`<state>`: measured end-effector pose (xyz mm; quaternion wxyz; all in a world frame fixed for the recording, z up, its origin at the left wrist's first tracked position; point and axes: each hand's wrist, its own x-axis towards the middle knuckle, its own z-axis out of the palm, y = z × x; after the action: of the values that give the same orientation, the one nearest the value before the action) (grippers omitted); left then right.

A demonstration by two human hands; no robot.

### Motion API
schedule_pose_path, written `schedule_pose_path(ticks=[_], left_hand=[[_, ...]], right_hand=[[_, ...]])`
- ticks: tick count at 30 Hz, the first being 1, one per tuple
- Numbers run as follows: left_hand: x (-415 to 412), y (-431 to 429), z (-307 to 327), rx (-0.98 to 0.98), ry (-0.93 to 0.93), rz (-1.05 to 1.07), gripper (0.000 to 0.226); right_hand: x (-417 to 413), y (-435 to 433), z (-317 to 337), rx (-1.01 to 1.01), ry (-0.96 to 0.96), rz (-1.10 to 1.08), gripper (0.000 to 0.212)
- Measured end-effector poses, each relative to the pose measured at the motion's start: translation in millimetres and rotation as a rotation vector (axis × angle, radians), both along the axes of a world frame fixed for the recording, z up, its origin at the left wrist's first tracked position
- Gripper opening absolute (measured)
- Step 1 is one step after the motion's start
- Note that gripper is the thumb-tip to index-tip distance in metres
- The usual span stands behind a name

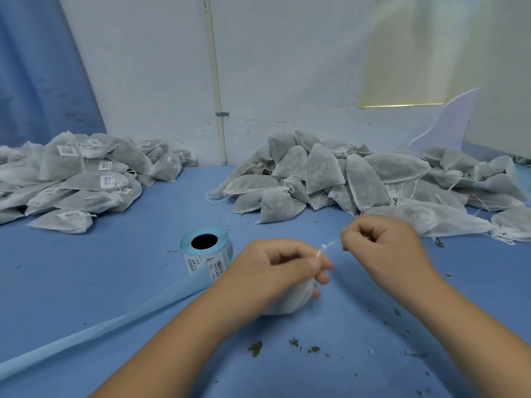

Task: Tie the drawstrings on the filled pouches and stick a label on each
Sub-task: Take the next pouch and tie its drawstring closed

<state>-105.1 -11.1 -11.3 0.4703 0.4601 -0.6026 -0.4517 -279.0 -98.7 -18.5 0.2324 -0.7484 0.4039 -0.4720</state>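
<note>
Work is partly done: a heap of labelled grey fabric pouches lies at the left of the frame and a larger unlabelled heap at right centre. At lower centre, the left hand grips a white filled pouch and the right hand pinches its thin white drawstring taut. The label is still to be applied. A blue label roll stands just beside. The blue tabletop, strewn with leaf crumbs, meets a scuffed white wall.

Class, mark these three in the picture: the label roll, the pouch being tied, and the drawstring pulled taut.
label roll (201, 262), head view, its printed side.
pouch (287, 301), head view, its white lower bulge.
drawstring (330, 244), head view, its taut middle stretch.
</note>
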Motion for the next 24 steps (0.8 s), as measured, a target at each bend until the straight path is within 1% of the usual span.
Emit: schedule_pose_path(ticks=[3,6,7,9,11,14,18,21,22,23,24], left_hand=[[4.2,-1.6,2.0,-0.078,0.142,0.122,0.011],[3.9,-4.5,1.4,-0.070,0.241,0.228,0.015],[3.3,-5.2,1.4,-0.051,0.252,0.254,0.017],[2.3,-6.7,-0.1,-0.032,0.173,0.261,0.019],[0.5,-6.3,-2.8,-0.027,0.038,0.187,0.019],[-3.3,-2.9,-3.8,-0.038,-0.125,0.089,0.020],[-1.5,-0.5,-1.4,-0.039,-0.160,0.090,0.019],[-3.1,1.1,-1.2,-0.056,-0.241,0.064,0.018],[-4.4,1.1,-0.3,-0.049,-0.238,0.059,0.018],[-5.4,0.6,1.0,-0.014,-0.178,0.046,0.019],[-4.8,-0.5,2.3,0.049,-0.066,0.025,0.019]], right_hand=[[3.7,7.4,-1.1,0.006,0.093,0.098,0.029],[6.9,19.5,1.6,-0.040,0.236,0.230,0.034],[8.2,24.3,3.1,-0.076,0.286,0.273,0.037],[11.8,34.8,6.8,-0.138,0.348,0.357,0.036],[14.5,43.0,9.7,-0.140,0.290,0.438,0.034],[12.3,44.9,14.2,-0.033,0.080,0.475,0.028],[6.6,35.9,18.8,0.062,-0.089,0.328,0.019],[6.1,27.8,15.0,0.091,-0.091,0.272,0.021],[7.1,26.2,12.7,0.113,-0.071,0.278,0.023],[8.5,25.1,9.5,0.133,-0.046,0.285,0.025],[10.1,24.5,6.3,0.143,-0.016,0.279,0.026]])
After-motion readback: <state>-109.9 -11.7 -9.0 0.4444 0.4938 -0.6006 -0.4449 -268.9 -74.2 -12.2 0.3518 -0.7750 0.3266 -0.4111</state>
